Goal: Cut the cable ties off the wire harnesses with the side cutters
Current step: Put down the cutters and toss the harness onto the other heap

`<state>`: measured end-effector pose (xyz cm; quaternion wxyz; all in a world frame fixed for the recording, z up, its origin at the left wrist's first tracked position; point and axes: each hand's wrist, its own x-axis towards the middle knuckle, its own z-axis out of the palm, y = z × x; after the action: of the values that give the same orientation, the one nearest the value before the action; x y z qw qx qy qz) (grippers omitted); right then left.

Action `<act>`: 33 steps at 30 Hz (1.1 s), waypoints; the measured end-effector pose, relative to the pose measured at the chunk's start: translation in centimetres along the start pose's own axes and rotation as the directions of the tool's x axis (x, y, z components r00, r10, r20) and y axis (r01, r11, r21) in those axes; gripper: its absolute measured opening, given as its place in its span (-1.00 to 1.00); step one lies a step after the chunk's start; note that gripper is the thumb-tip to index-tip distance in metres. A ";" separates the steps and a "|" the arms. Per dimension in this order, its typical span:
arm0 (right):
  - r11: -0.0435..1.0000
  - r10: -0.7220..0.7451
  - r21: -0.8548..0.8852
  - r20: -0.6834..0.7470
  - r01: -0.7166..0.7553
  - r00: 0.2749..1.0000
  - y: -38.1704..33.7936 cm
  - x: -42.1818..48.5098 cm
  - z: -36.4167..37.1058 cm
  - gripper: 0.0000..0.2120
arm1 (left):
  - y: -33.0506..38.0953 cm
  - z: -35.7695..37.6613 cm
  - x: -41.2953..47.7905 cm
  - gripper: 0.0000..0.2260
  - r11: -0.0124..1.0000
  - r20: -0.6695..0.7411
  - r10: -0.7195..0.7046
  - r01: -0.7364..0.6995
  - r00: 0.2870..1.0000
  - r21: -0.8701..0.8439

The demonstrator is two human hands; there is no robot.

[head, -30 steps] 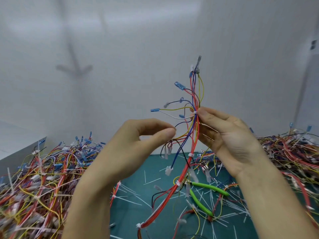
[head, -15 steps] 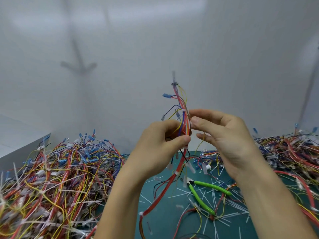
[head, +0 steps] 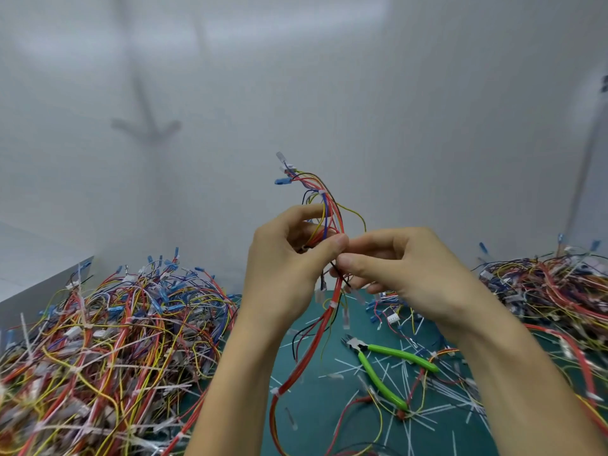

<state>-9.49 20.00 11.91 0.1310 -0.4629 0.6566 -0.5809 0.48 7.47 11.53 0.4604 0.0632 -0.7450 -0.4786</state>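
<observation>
Below the right hand, the green-handled side cutters lie untouched on the tabletop. Both hands pinch one wire harness upright, the left hand curled round it, likely to expose the white cable tie above the left hand for cutting.

Upper frame: open air before plain white wall.
Lower left: tangled heap of multicoloured wire harnesses blocks.
Right edge: second harness heap blocks.
Between: teal cutting mat passable, littered with white cable-tie offcuts, green-handled side cutters, and crossed by dangling red-wire harness.
</observation>
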 end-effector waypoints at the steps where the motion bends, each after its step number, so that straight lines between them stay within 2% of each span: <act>1: 1.000 -0.010 0.011 -0.011 0.010 1.000 0.0 0.0 0.0 -0.93 | 0.1 0.0 0.0 -0.72 1.000 -0.008 0.006 -0.006 1.000 -0.008; 5: 0.997 -0.044 0.066 -0.018 0.045 0.999 -0.2 0.0 0.1 -0.92 | 0.5 0.1 -0.2 -0.72 0.998 -0.025 0.019 -0.020 1.000 -0.051; 10: 0.998 -0.050 0.029 0.012 0.050 0.999 -0.5 -0.2 0.3 -0.86 | 0.8 0.3 -0.2 -0.71 0.998 -0.031 0.000 -0.002 1.000 -0.062; 15: 0.991 -0.104 0.077 -0.043 0.107 0.994 -0.5 -0.1 0.6 -0.85 | 0.7 0.3 -0.1 -0.66 0.998 -0.046 -0.016 0.013 0.999 -0.060; 19: 0.971 -0.145 0.172 -0.118 0.164 0.982 -0.5 0.0 0.9 -0.85 | 1.0 0.2 -0.1 -0.71 0.999 -0.023 -0.012 0.010 1.000 -0.053; 25: 0.945 -0.144 0.249 -0.258 0.210 0.955 -0.5 0.2 0.8 -0.86 | 1.1 -1.0 -0.1 -0.73 0.973 -0.124 0.109 -0.080 0.986 0.217; 27: 0.942 -0.134 0.262 -0.280 0.210 0.951 -0.5 0.2 0.6 -0.86 | 1.2 -1.4 0.0 -0.77 0.966 -0.089 0.126 -0.101 0.988 0.240; 33: 0.929 -0.106 0.316 -0.273 0.193 0.956 -0.5 0.2 0.4 -0.88 | 0.7 -1.3 0.0 -0.87 0.983 0.182 -0.012 -0.022 0.983 0.185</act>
<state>-9.09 19.59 12.27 0.0795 -0.4050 0.5204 -0.7476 1.70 7.05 12.22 0.3836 0.0601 -0.8256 -0.4095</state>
